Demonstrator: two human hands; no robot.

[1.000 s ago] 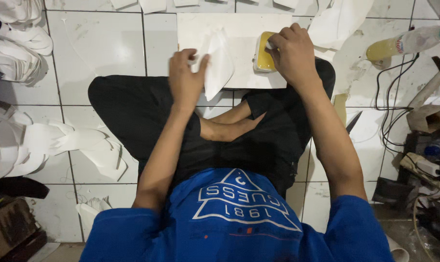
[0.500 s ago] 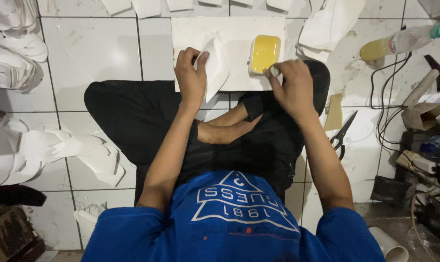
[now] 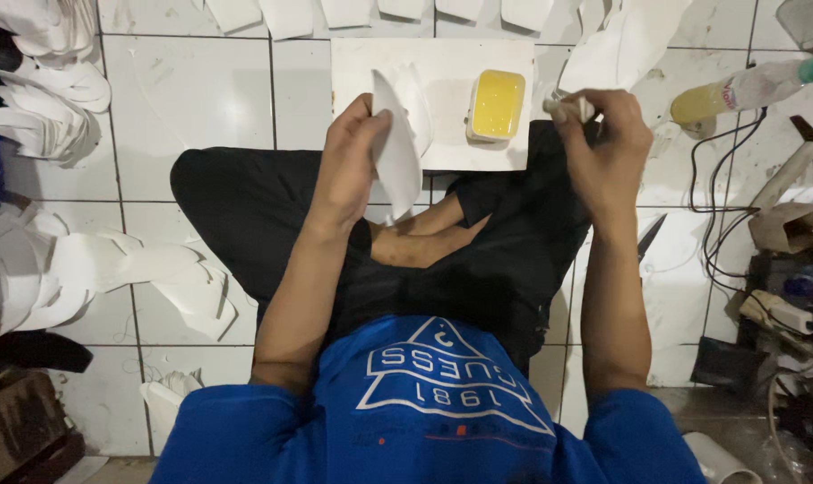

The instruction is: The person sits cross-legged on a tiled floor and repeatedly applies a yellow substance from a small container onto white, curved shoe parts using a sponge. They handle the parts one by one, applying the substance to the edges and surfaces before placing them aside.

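The left hand (image 3: 352, 166) is pinching a white cut piece (image 3: 395, 148), its long axis standing upright in the middle of the frame. The right hand (image 3: 603, 148) is closing around a small applicator (image 3: 567, 108), just right of the yellow tray (image 3: 497, 105).

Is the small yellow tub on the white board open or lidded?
Open: the tub shows bare yellow contents, no lid visible.

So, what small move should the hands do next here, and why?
Probably bring the right hand, with the small pale applicator in its grip, across to the white cut piece that the left hand holds up. The applicator is lifted beside the yellow glue tub and is apart from the piece, whose face is turned toward it.
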